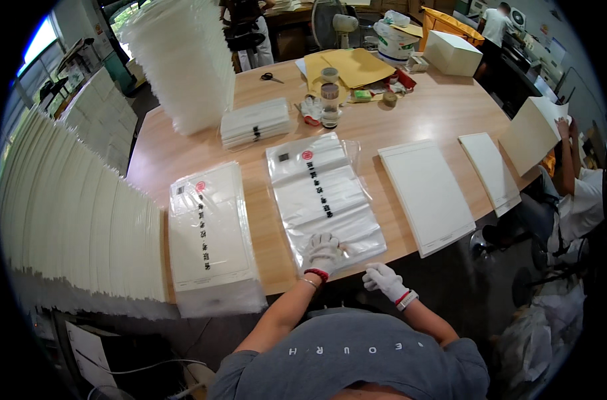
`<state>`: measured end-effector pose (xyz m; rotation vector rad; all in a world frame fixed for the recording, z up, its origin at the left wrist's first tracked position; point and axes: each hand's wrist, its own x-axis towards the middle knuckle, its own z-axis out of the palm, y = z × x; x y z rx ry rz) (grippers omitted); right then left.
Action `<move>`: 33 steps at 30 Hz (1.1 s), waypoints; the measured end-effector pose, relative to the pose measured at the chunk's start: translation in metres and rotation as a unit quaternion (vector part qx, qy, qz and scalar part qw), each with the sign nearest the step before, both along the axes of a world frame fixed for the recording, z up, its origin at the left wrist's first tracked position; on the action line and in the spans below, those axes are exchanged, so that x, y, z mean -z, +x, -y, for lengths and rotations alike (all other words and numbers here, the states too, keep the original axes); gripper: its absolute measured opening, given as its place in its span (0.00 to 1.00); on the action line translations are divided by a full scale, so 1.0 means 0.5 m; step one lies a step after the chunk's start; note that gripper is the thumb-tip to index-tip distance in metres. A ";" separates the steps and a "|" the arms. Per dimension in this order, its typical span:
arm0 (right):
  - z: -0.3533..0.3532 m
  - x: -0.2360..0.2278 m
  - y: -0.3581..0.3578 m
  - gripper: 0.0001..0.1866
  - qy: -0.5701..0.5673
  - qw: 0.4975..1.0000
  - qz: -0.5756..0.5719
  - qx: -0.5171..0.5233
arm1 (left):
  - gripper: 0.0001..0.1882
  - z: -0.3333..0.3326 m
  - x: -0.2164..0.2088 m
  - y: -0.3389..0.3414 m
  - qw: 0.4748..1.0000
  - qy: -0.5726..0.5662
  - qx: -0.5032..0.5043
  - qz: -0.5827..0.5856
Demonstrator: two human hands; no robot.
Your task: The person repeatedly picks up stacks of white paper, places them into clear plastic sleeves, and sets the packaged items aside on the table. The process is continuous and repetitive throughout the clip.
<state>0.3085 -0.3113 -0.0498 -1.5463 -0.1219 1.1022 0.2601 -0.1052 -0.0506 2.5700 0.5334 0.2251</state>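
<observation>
A stack of clear plastic bags (330, 193) with black characters and a red emblem lies in front of me. My left hand (324, 253), in a white glove with a red cuff, rests on its near edge with fingers laid out. By the table's front edge, just right of the bags, my gloved right hand (385, 281) is closed in a loose curl; I see nothing in it. To the left lies a bagged stack of paper (213, 247) with similar print. A stack of white printed sheets (427, 200) lies to the right, with a narrower paper stack (490, 172) beyond it.
Tall stacks of packed paper (83, 213) stand at the left; another tower (180, 67) rises behind. Farther back are wrapped bundles (255, 123), scissors (271, 78), a clear bottle (329, 107) and yellow envelopes (360, 67). A co-worker (573, 193) handles a paper block (530, 137) at the right.
</observation>
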 end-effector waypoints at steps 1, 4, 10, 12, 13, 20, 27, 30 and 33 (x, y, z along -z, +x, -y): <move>0.008 -0.002 0.006 0.16 0.005 1.000 0.004 0.001 | 0.11 -0.009 -0.006 0.015 0.998 -0.004 0.016 -0.056; -0.007 -0.031 0.024 0.18 -0.005 0.996 0.004 -0.087 | 0.12 -0.050 0.108 0.023 0.995 -0.096 0.007 0.029; -0.205 -0.036 0.071 0.18 0.110 0.993 -0.036 -0.006 | 0.09 -0.082 0.005 0.047 0.975 -0.219 0.035 0.027; -0.243 -0.032 0.101 0.17 0.136 0.991 0.003 0.019 | 0.06 -0.117 0.044 0.062 0.956 -0.274 0.021 0.099; -0.237 -0.072 0.111 0.16 0.023 0.974 0.225 -0.026 | 0.06 -0.154 0.048 0.076 0.906 -0.390 -0.044 0.159; -0.246 -0.142 0.120 0.16 0.136 0.683 0.716 0.038 | 0.14 -0.213 -0.110 0.112 0.867 -0.483 -0.075 0.098; -0.295 0.010 0.108 0.13 0.079 0.786 0.608 -0.079 | 0.18 -0.159 -0.267 0.151 0.909 -0.388 0.041 0.143; -0.221 0.016 0.099 0.13 0.102 0.810 0.557 -0.151 | 0.22 -0.135 -0.275 0.118 0.968 -0.230 0.051 0.087; -0.082 -0.020 0.129 0.10 0.031 0.845 0.502 -0.178 | 0.28 -0.129 -0.258 0.070 0.987 -0.027 0.072 0.141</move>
